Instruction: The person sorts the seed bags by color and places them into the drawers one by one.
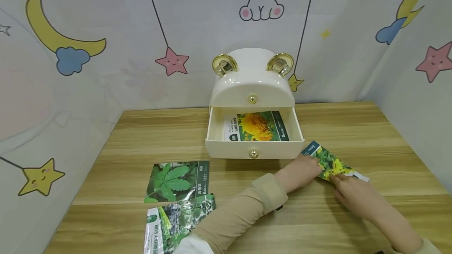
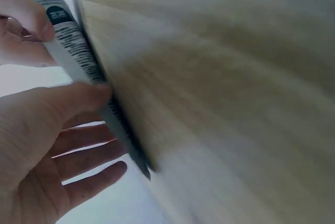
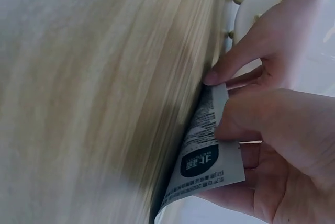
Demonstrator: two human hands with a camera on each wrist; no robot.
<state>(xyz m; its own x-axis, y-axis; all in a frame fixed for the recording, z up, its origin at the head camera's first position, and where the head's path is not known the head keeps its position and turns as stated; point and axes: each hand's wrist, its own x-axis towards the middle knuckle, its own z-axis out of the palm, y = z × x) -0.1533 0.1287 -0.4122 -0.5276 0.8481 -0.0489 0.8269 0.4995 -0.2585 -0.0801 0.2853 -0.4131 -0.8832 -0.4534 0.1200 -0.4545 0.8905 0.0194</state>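
Note:
A seed packet (image 1: pixel 333 164) with yellow flowers on its front lies slanted between both hands, close over the table to the right of the drawer. My left hand (image 1: pixel 301 171) pinches its end nearer the drawer. At the other end, the right hand (image 1: pixel 356 195) grips the packet between thumb and fingers. The wrist views show the printed back of the packet (image 3: pixel 201 145), slightly bent, with the right thumb (image 3: pixel 235 124) pressed on it. In the left wrist view, the left thumb (image 2: pixel 86 96) lies on this side, other fingers behind.
A white cabinet (image 1: pixel 252 89) with gold ears stands at the back, its lower drawer (image 1: pixel 254 150) pulled out. Inside lies an orange-flower seed packet (image 1: pixel 257 126). At the left are a green-leaf packet (image 1: pixel 176 181) and other overlapping packets (image 1: pixel 180 218), partly behind the left sleeve.

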